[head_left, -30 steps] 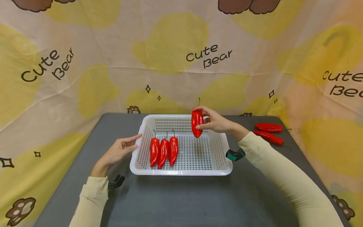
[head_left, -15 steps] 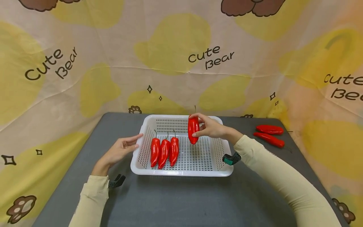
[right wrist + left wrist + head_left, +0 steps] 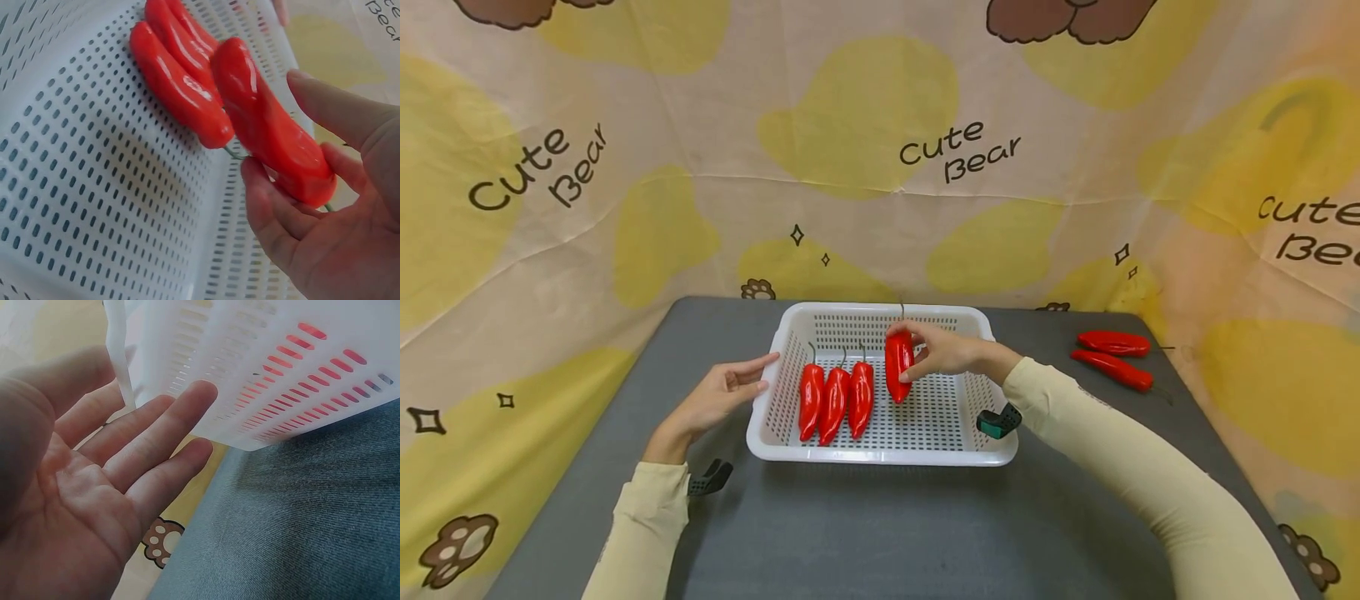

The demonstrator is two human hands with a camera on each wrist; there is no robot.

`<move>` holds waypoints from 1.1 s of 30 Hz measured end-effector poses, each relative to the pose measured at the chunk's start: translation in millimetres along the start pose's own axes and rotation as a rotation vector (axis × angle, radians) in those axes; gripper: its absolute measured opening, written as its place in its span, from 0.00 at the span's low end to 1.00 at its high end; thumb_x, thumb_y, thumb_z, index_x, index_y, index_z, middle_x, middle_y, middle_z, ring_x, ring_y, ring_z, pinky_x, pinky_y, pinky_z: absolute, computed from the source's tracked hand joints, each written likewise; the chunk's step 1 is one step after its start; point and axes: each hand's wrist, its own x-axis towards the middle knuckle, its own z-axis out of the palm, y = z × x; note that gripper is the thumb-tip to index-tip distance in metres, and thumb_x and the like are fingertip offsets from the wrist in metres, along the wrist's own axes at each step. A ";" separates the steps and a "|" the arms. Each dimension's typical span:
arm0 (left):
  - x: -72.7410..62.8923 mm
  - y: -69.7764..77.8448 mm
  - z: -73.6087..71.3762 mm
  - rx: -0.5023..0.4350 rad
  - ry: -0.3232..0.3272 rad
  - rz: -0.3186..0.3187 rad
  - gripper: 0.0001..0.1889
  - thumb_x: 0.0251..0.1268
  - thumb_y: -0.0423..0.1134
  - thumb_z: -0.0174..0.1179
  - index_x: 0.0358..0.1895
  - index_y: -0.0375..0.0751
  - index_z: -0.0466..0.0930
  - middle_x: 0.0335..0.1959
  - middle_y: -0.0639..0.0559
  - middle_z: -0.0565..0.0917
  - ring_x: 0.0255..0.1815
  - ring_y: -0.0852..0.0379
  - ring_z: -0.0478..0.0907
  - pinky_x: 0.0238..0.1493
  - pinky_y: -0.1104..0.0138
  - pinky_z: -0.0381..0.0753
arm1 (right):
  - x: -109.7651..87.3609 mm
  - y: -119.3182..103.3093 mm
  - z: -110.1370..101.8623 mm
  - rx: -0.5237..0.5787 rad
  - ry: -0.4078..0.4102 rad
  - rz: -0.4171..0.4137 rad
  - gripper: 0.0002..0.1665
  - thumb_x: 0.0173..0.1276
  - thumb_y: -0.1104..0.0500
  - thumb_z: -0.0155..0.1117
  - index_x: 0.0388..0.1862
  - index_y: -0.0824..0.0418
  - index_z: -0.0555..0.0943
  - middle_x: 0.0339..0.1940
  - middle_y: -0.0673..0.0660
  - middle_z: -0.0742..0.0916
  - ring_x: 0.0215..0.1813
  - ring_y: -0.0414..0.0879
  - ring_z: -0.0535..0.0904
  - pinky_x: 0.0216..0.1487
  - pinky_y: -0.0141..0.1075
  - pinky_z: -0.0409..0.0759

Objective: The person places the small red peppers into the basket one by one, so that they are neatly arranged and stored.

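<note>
My right hand [image 3: 942, 350] pinches a red chili pepper [image 3: 898, 367] between thumb and fingers, stem pointing away, over the white perforated basket [image 3: 880, 457]. Seen from the right wrist, this held pepper [image 3: 269, 125] partly overlaps the peppers behind it, and the fingers curl beneath it. Three red peppers lie side by side in the basket's left half, the nearest to the held one being the rightmost pepper [image 3: 861, 400]. My left hand [image 3: 711, 404] touches the basket's left rim with its fingertips; in the left wrist view its fingers [image 3: 156, 434] look fairly straight beside the basket wall.
Two more red peppers, an upper one [image 3: 1112, 342] and a lower one [image 3: 1112, 369], lie on the grey table [image 3: 880, 533] to the right of the basket. A printed cloth [image 3: 850, 125] hangs behind the table and along its sides.
My right hand has brought the held pepper left and down, closer to the three peppers in the basket. My left hand stays at the rim. The view shifted slightly.
</note>
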 end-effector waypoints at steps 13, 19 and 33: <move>1.4 -2.7 -0.9 -0.024 -0.010 0.005 0.30 0.74 0.37 0.59 0.76 0.34 0.64 0.74 0.31 0.68 0.57 0.64 0.83 0.57 0.60 0.85 | 8.3 3.9 9.3 -0.076 -0.098 0.111 0.45 0.63 0.54 0.75 0.76 0.48 0.65 0.70 0.59 0.73 0.65 0.56 0.76 0.66 0.50 0.80; 1.2 -2.1 -1.2 -0.016 -0.008 0.001 0.30 0.75 0.37 0.59 0.76 0.35 0.64 0.75 0.31 0.68 0.59 0.62 0.82 0.58 0.61 0.85 | 10.0 2.2 12.7 -0.065 -0.134 0.121 0.44 0.63 0.56 0.74 0.76 0.49 0.65 0.72 0.57 0.70 0.71 0.55 0.68 0.66 0.48 0.80; 1.3 -0.8 -0.4 -0.012 0.004 -0.016 0.31 0.74 0.39 0.60 0.76 0.36 0.64 0.75 0.33 0.68 0.57 0.70 0.81 0.59 0.60 0.84 | 14.6 9.7 17.3 -0.092 -0.175 0.185 0.41 0.65 0.56 0.73 0.75 0.47 0.67 0.70 0.57 0.72 0.71 0.57 0.67 0.63 0.48 0.82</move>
